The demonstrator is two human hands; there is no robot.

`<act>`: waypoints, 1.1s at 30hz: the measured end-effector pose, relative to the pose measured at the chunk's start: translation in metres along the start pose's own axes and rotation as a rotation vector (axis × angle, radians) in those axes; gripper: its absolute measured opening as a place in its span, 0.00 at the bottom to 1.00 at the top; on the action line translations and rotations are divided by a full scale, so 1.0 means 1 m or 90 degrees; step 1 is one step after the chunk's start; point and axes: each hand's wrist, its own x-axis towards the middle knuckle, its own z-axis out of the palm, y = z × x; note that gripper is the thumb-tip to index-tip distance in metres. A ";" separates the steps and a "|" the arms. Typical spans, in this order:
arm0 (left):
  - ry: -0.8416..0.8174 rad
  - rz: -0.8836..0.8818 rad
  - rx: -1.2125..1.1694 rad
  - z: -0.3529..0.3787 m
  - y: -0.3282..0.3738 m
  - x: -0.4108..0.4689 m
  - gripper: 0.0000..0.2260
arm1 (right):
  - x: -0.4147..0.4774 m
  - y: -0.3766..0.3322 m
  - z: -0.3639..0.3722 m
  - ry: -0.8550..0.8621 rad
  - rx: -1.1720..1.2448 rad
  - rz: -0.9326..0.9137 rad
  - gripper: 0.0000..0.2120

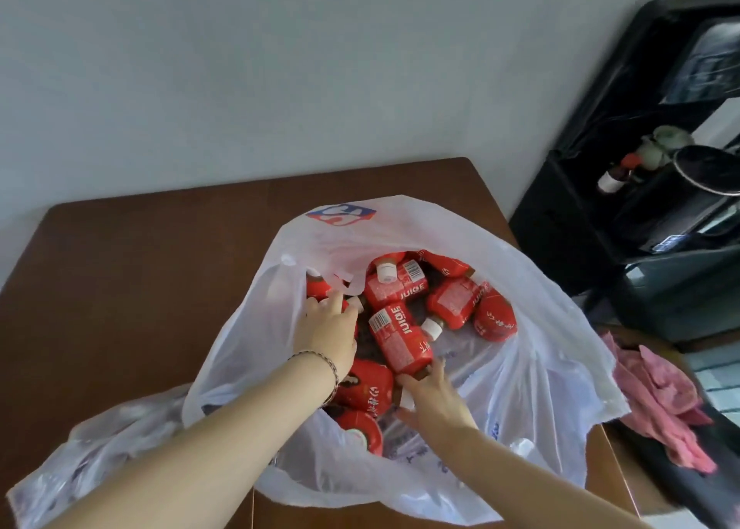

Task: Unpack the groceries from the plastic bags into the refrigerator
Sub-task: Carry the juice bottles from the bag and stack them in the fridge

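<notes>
Both hands reach unclenched into the plastic bag (500, 368): left hand (326, 334), right hand (434, 398); the juice bottles (400, 340) look heavy and slick, best gripped round the body.

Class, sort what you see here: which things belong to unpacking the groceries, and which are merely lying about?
Part of the job:
- open white plastic bag
- red juice bottles inside it
- second plastic bag, near the table's front-left edge
- left hand and right hand, both reaching into the open bag

Just lying about:
- brown table
- pink cloth
- black shelf unit
</notes>
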 end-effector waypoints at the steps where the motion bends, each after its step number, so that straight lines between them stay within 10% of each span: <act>1: 0.010 0.001 -0.002 0.002 -0.001 0.002 0.17 | 0.001 -0.002 0.001 -0.007 0.033 0.018 0.26; 16: -0.058 -0.010 -0.075 0.005 0.004 -0.011 0.07 | -0.011 -0.022 -0.067 -0.146 -0.229 -0.108 0.21; 33: 0.042 -0.037 -0.185 -0.016 0.013 -0.031 0.06 | -0.036 -0.044 -0.126 -0.018 -0.343 -0.158 0.23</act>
